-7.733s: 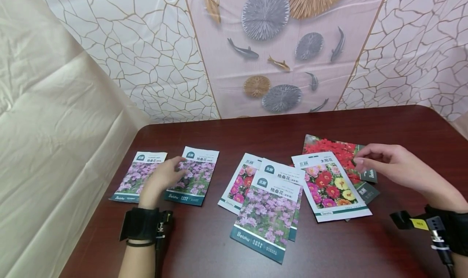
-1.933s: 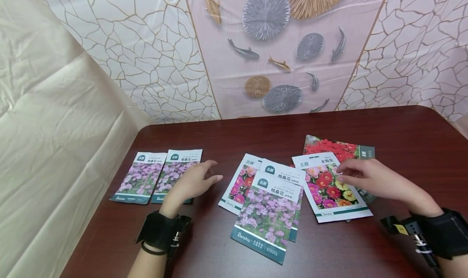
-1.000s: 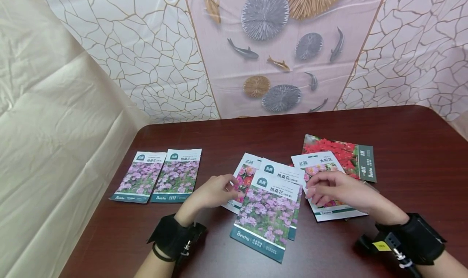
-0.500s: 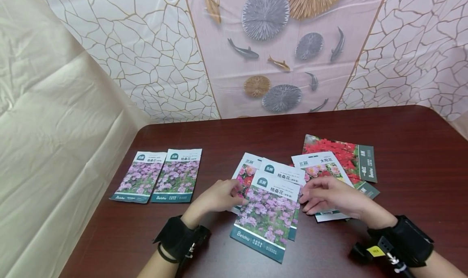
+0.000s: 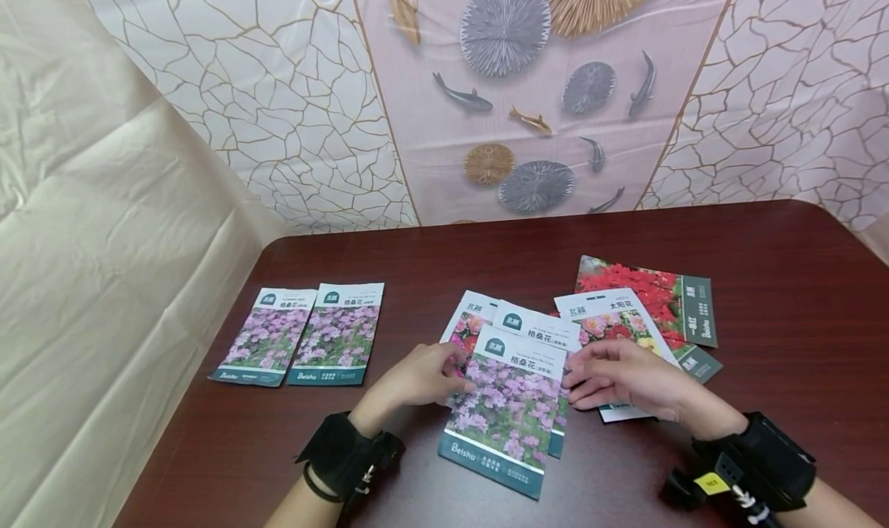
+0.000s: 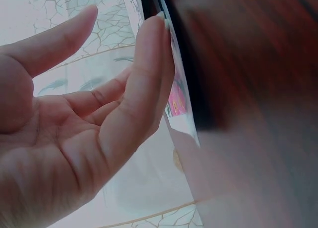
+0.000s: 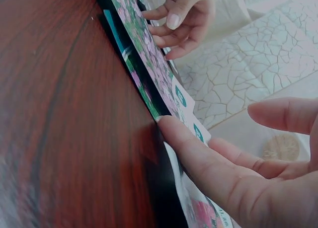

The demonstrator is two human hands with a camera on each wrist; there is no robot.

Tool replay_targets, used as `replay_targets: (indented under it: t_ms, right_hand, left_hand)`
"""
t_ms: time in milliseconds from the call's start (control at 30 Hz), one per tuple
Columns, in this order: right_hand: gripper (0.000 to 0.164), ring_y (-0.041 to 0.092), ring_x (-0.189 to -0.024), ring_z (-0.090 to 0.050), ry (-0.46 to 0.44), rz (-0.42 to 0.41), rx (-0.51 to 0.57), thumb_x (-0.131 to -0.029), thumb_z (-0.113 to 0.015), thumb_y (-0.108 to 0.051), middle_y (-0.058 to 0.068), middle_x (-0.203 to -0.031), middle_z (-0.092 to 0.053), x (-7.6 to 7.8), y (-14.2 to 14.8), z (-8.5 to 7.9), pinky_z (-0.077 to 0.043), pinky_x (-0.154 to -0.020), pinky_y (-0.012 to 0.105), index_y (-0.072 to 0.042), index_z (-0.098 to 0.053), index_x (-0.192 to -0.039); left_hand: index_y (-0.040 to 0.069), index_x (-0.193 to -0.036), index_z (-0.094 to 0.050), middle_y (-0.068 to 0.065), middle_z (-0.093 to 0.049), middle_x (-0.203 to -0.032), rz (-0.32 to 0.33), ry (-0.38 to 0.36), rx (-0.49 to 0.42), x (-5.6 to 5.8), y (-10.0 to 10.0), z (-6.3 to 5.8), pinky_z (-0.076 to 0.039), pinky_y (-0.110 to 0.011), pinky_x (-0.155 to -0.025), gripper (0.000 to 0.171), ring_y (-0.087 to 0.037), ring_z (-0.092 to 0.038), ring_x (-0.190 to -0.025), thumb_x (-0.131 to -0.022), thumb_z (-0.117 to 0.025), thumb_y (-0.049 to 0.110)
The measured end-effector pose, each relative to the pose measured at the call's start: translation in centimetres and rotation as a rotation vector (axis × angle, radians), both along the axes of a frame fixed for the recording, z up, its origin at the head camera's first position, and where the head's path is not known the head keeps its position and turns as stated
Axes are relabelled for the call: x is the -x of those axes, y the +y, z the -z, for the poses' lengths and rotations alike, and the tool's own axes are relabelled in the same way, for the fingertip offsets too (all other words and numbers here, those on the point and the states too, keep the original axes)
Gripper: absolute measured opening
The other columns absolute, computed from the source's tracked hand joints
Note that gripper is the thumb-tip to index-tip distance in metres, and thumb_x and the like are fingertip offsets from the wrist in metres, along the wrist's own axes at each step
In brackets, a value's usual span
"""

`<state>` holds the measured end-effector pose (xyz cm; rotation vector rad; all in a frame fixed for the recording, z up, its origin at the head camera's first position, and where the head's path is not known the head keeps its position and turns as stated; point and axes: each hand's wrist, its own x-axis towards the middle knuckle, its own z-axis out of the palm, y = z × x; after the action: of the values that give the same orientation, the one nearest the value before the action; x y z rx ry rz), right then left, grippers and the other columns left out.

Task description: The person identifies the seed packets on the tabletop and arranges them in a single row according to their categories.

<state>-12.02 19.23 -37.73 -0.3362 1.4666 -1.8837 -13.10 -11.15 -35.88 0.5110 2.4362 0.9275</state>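
Note:
A purple-flower seed packet (image 5: 510, 408) lies on top of a second purple one (image 5: 538, 330) and a pink-flower one (image 5: 472, 323) in the middle of the table. My left hand (image 5: 425, 375) is at the top packet's left edge, fingertips right at it; the left wrist view shows the thumb apart from the fingers. From the other side, my right hand (image 5: 628, 377) has its fingertips at the edge of the lower purple packet, its thumb raised clear in the right wrist view. It partly hides a mixed-flower packet (image 5: 607, 304).
Two more purple-flower packets (image 5: 335, 335) lie side by side at the left. Behind the mixed-flower packet are a red-flower packet (image 5: 698, 312) and another green-edged one (image 5: 699, 363). The dark red table (image 5: 417, 265) ends at a patterned cloth backdrop (image 5: 292, 88).
The second packet at the left has come to lie beside the first. Both hands have since moved inward to the middle pile, whose top packet has turned very slightly.

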Motion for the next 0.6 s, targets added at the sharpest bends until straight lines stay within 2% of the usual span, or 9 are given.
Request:
replay_targets:
  t_ms: [200,367,500,600]
  right_hand:
    - [0.023,0.024,-0.087,-0.065,-0.017,0.034,0.012,-0.096,-0.043,-0.005,0.016,-0.096,-0.064,-0.19,-0.39,0.25,-0.05,-0.08,0.041,0.01,-0.047,-0.112]
    - [0.028,0.025,-0.092,-0.063,-0.031,0.018,0.041,-0.097,-0.042,-0.005,0.016,-0.1,-0.063,-0.28,-0.47,0.34,-0.049,-0.082,0.042,0.013,-0.043,-0.118]
    - [0.026,0.025,-0.095,-0.062,-0.043,0.001,0.074,-0.096,-0.041,-0.004,0.016,-0.103,-0.062,-0.22,-0.54,0.5,-0.048,-0.084,0.043,0.012,-0.045,-0.117]
    - [0.024,0.026,-0.095,-0.062,-0.056,0.001,0.084,-0.096,-0.043,-0.004,0.016,-0.103,-0.062,-0.12,-0.63,0.63,-0.048,-0.084,0.044,0.01,-0.047,-0.115]
  left_hand:
    - [-0.003,-0.107,-0.056,-0.004,-0.059,-0.074,-0.051,-0.059,-0.043,-0.12,0.41,0.2,-0.05,-0.026,-0.053,0.031,-0.015,-0.061,-0.056,-0.083,-0.068,0.014]
    - [-0.004,-0.108,-0.054,-0.005,-0.057,-0.071,-0.086,-0.06,-0.044,-0.29,0.66,0.28,-0.051,-0.027,-0.052,0.032,-0.016,-0.06,-0.055,-0.081,-0.068,0.006]
    - [-0.006,-0.109,-0.052,-0.006,-0.055,-0.071,-0.101,-0.069,-0.06,-0.44,0.77,0.26,-0.052,-0.026,-0.051,0.034,-0.016,-0.059,-0.056,-0.08,-0.068,0.0]
    - [-0.004,-0.105,-0.052,-0.007,-0.053,-0.069,-0.1,-0.073,-0.083,-0.5,0.79,0.27,-0.052,-0.026,-0.05,0.028,-0.017,-0.058,-0.057,-0.08,-0.066,-0.002]
